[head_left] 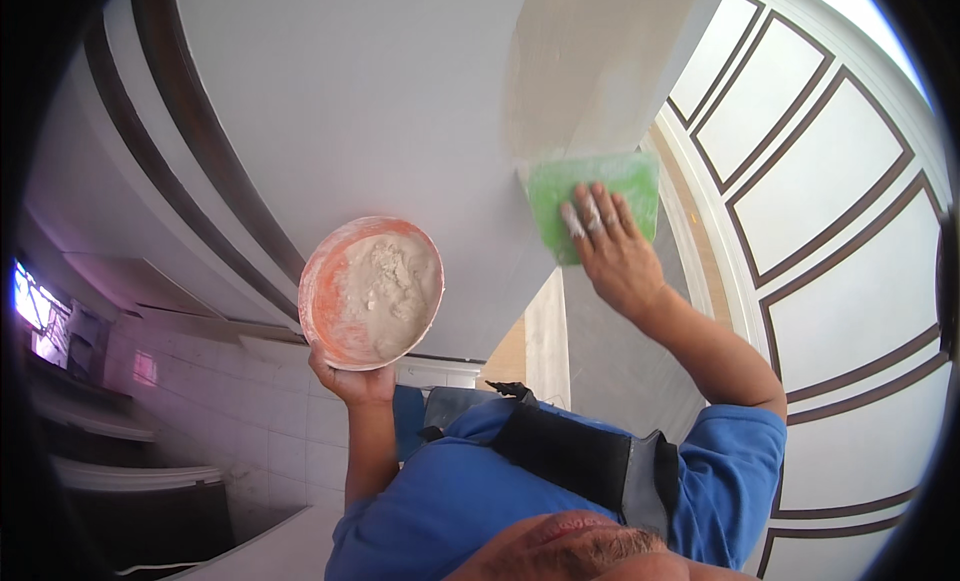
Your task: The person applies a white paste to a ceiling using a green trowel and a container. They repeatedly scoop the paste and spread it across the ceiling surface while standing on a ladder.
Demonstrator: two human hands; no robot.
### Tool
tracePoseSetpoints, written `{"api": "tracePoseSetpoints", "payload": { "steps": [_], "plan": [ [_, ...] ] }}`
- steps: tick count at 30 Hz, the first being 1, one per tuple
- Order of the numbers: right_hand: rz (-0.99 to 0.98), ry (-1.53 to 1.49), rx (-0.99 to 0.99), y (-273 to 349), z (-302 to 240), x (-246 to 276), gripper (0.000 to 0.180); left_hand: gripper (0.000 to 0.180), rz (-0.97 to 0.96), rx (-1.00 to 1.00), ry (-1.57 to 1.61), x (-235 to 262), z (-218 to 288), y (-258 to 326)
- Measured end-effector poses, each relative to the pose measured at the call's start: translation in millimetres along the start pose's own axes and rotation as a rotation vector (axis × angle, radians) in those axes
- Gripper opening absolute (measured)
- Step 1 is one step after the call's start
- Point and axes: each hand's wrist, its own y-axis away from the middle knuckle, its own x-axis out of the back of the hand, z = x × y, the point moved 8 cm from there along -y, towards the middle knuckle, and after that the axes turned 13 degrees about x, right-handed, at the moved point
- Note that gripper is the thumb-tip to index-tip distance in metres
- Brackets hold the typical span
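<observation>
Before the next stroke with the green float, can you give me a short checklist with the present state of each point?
1. Right hand pressed flat on the green float: ok, fingers spread on it.
2. Float against the white ceiling surface, at the edge of the darker fresh patch: ok.
3. Left hand supporting the orange bowl from below: ok.
4. Paste left in the bowl: ok, it looks nearly full.
5. Bowl level: not ok, it tilts toward the camera.
6. Paste on the float's working face: cannot tell, hidden.
</observation>
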Motion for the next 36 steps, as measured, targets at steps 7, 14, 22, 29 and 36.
{"api": "tracePoseSetpoints", "payload": {
  "steps": [7, 14, 22, 29, 36],
  "plan": [
    [0.08, -0.196, -0.119, 21.7, 52.0, 81.6, 0.06, 0.075, -0.04, -0.009, 0.046, -3.6, 1.7, 3.0],
    [0.728, 0.051, -0.398, -7.9, 187.1, 287.3, 0.049, 0.071, -0.096, 0.05, 0.061, -7.0, 2.8, -1.6],
    [0.655, 0.554, -0.349, -71.7, 184.6, 242.6, 0.047, 0.072, -0.114, 0.065, 0.086, -12.3, 5.6, 11.9],
    [0.213, 0.25, -0.036, -5.2, 52.5, 38.7, 0.058, 0.074, -0.134, 0.034, 0.066, -4.8, -7.1, 6.7],
    [0.52, 0.193, -0.172, 15.0, 107.3, 164.0, 0.061, 0.075, -0.129, 0.044, 0.083, 0.7, -11.1, 5.3]
  ]
}}
